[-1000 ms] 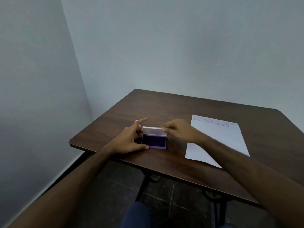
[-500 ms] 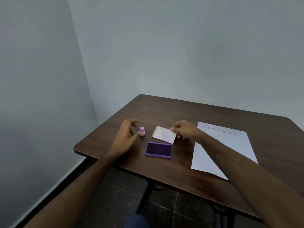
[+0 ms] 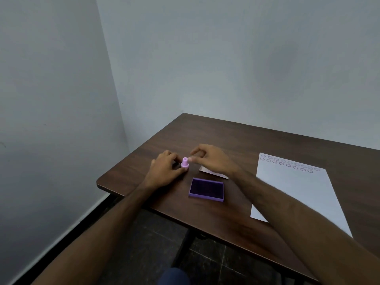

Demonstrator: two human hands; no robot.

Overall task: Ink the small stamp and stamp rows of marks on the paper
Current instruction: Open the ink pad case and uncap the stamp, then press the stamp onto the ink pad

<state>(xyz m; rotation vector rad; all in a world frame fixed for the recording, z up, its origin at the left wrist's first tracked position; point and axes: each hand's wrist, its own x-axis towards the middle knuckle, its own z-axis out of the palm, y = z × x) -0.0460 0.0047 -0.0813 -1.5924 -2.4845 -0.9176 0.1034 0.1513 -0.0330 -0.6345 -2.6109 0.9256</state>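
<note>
The small pink stamp [image 3: 184, 163] stands upright on the brown table [image 3: 236, 140]. My left hand [image 3: 164, 171] cups it from the left, with thumb and fingers around its base. From the right, my right hand [image 3: 213, 160] reaches in and its thumb tip touches the stamp's handle, with the fingers curled above. The purple ink pad [image 3: 206, 189] lies open just in front of the stamp. Its lid [image 3: 213, 173] rests behind it, partly hidden under my right wrist. The white paper [image 3: 296, 192] lies to the right with two rows of round marks along its far edge.
The table stands in a room corner, with a wall close on the left and another behind it. Its front-left edge [image 3: 123, 192] is near my left wrist. Dark floor tiles and a table leg [image 3: 185, 239] show below.
The ink pad's lid came off and was laid behind the pad. My right hand then left the lid and moved left to the stamp. My left hand closed around the stamp's base.
</note>
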